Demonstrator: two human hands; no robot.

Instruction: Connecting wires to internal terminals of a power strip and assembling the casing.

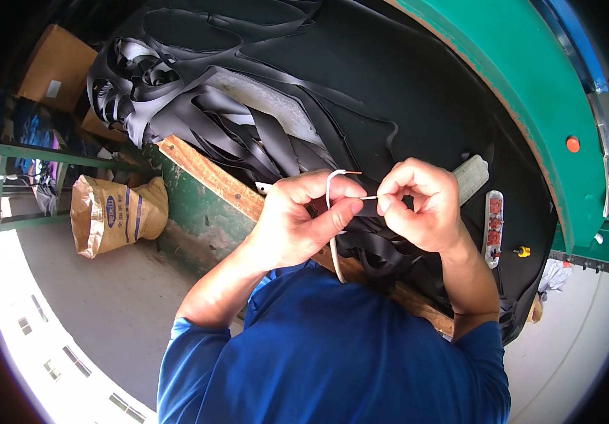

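Observation:
A white cable [335,261] passes up through my left hand [296,220], its lower part hanging down toward my blue shirt. Near its top, one thin wire bends over and ends in bare copper strands [352,172]. My left thumb and index finger pinch another thin, light wire [369,198] that bridges the gap between my hands. The far end of that wire is pinched between the thumb and index finger of my right hand [423,206]. The tip inside the right fingers is hidden.
Black sheet material [361,63] and loose strips cover the surface ahead, with a wooden edge [212,180] nearest me. A power strip [493,230] and yellow plug [523,251] lie right. A green machine part [530,92] curves beyond. A brown sack [117,215] stands left.

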